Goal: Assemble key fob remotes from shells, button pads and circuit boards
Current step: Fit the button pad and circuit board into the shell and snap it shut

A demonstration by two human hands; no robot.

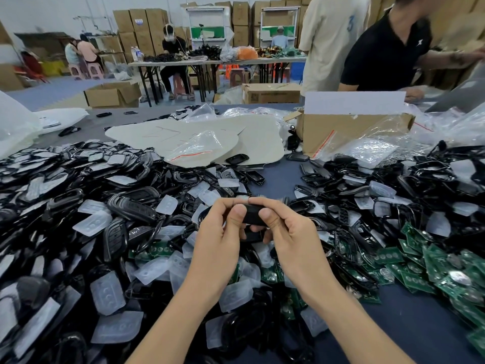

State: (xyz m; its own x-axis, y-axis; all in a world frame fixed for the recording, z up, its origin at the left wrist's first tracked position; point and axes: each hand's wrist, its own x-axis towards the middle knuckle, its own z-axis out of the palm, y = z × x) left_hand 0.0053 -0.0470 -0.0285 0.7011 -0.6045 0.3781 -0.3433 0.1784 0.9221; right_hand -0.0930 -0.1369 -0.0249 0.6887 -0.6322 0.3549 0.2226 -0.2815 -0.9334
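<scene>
Both my hands hold one black key fob shell [252, 216] above the middle of the table. My left hand [221, 232] grips its left end with thumb on top and fingers curled round the far side. My right hand [286, 232] grips the right end the same way. A sliver of translucent button pad [242, 197] shows at the shell's far edge between my fingertips. What lies inside the shell is hidden. Black shells [131, 206] and clear button pads [107, 292] are heaped to the left and below. Green circuit boards [446, 271] lie piled at the right.
An open cardboard box [351, 130] stands at the back right among clear plastic bags [372, 145]. Flat beige sheets [199, 140] lie behind the heaps. A person in a black shirt [385, 48] leans over the table's far right. Bare blue tabletop [409, 319] shows at the lower right.
</scene>
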